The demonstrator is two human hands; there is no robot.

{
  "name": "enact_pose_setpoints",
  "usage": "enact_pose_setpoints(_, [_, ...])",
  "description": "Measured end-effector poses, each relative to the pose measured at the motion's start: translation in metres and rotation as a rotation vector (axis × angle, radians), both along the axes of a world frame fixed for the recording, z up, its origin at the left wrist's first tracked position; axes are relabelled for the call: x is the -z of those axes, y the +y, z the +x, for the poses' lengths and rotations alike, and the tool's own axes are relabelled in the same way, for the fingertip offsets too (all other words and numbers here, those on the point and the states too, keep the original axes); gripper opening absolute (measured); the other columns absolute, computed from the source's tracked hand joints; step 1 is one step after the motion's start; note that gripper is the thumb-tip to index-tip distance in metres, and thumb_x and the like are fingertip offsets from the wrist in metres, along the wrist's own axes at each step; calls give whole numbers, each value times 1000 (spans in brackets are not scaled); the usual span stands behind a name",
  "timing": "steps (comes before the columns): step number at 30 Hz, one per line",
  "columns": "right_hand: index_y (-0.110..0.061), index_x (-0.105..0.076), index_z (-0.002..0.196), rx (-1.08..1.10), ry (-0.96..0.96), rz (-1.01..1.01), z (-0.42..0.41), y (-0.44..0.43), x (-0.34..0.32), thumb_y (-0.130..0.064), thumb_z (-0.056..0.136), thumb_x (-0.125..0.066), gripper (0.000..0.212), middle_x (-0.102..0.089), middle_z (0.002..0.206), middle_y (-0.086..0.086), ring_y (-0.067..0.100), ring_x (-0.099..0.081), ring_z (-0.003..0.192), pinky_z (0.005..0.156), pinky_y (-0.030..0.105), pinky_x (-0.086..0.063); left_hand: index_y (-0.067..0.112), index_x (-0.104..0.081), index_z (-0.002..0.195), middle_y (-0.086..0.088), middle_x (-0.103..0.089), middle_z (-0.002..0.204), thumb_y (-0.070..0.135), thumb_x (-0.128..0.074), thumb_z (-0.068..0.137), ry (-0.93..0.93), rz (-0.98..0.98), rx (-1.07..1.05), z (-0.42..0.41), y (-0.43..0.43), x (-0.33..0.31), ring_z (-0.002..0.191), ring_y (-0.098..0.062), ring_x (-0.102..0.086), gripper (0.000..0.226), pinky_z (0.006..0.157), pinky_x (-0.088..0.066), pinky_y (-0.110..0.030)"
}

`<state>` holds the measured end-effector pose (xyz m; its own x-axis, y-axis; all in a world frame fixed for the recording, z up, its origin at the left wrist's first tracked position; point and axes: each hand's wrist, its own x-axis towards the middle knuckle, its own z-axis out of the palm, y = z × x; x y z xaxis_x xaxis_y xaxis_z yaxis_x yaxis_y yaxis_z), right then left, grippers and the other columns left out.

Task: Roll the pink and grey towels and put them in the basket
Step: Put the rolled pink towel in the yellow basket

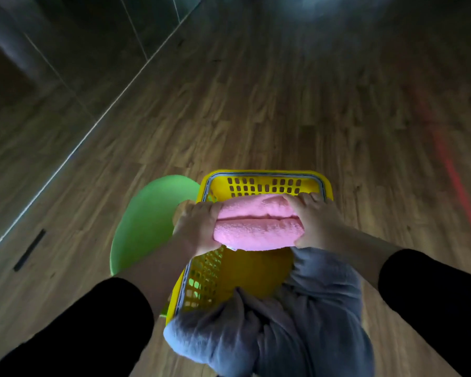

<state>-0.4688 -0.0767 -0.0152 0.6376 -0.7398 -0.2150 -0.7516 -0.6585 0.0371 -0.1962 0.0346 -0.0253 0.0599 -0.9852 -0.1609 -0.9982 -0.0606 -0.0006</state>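
The yellow basket (264,174) stands in the middle of the view, with rows of small holes in its walls and a grey band under its rim. The pink towel (259,223) is rolled into a thick bundle with a long crease along its length. It is held crosswise over the far half of the basket, about level with the rim; whether it touches the basket cannot be told. The left hand (197,225) grips the bundle's left end, fingers curled round it. The right hand (314,221) grips the right end the same way, fingers over the top and thumb underneath. Under the bundle, a bare patch of the basket's yellow bottom shows.

The grey towel (297,322) is not rolled. It lies bunched over the near edge and the right side of the basket, partly inside it, and hangs out toward the person.

A round green plastic seat (147,219) shows to the left of the basket, and green is visible through the holes of the basket's left wall. Black sleeves (93,330) cover both forearms nearer than the basket. The wooden floor (256,104) spreads out beyond the basket, with a blurred red line (452,170) off to its right. Far to the left of the basket a dark tiled wall (79,50) meets the floor.
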Motion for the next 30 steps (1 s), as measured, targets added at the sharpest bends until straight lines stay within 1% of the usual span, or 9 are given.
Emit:
enact_pose_setpoints(6, [-18,1,153,109,135,-4,25,-44,30,-61,62,-74,126,-27,151,3,30,-24,137,108,47,-29,10,-26,147,-10,-55,125,42,-81,62,13,7,68,14,-61,30,115,-30,-52,106,100,-39,-40])
enact_pose_setpoints(9, [-18,0,153,154,197,38,35,-56,48,-62,61,-76,127,-28,151,4,32,-22,139,112,49,-24,9,-18,150,-9,-52,129,44,-80,63,-44,63,119,17,-81,53,119,-28,-50,112,103,-38,-38])
enact_pose_setpoints(11, [-19,-1,153,189,201,67,38,-62,65,-59,61,-78,126,-28,151,5,33,-23,139,112,49,-27,8,-19,149,-8,-52,130,43,-80,63,-63,87,130,20,-93,69,119,-27,-50,111,103,-39,-38])
enact_pose_setpoints(15, [-20,-8,152,227,214,120,46,-74,94,-53,63,-81,120,-31,149,8,34,-29,135,103,50,-37,10,-26,143,-7,-55,125,36,-79,64,-80,125,130,21,-116,102,115,-26,-53,98,98,-43,-38])
enact_pose_setpoints(18, [-23,-17,149,284,231,147,54,-82,117,-35,72,-77,99,-32,149,7,34,-30,135,93,47,-46,14,-32,137,-5,-55,125,32,-81,65,-86,162,93,19,-127,125,113,-25,-53,89,93,-44,-37])
enact_pose_setpoints(21, [-22,-22,148,307,234,151,60,-88,146,-23,81,-68,81,-26,153,10,34,-30,136,91,44,-49,15,-33,136,-4,-54,126,39,-90,54,-74,244,62,17,-135,148,116,-24,-52,102,92,-43,-35])
enact_pose_setpoints(23, [-24,-24,148,347,199,171,62,-91,164,-23,89,-60,69,-20,156,10,34,-30,137,93,45,-47,16,-34,135,-3,-54,125,43,-92,47,-44,276,48,18,-139,164,115,-23,-53,109,93,-44,-35])
enact_pose_setpoints(26, [-23,-17,151,375,218,214,64,-95,182,-24,93,-53,68,-23,156,9,33,-32,137,98,45,-44,18,-35,133,-3,-53,126,40,-88,55,-33,275,62,19,-143,184,113,-23,-54,97,89,-46,-36])
enact_pose_setpoints(30, [-20,-12,153,424,204,193,68,-96,196,-19,95,-49,70,-26,155,8,35,-33,135,94,43,-45,17,-29,140,-5,-46,133,32,-86,57,-49,289,70,20,-148,204,121,-24,-47,102,96,-43,-37])
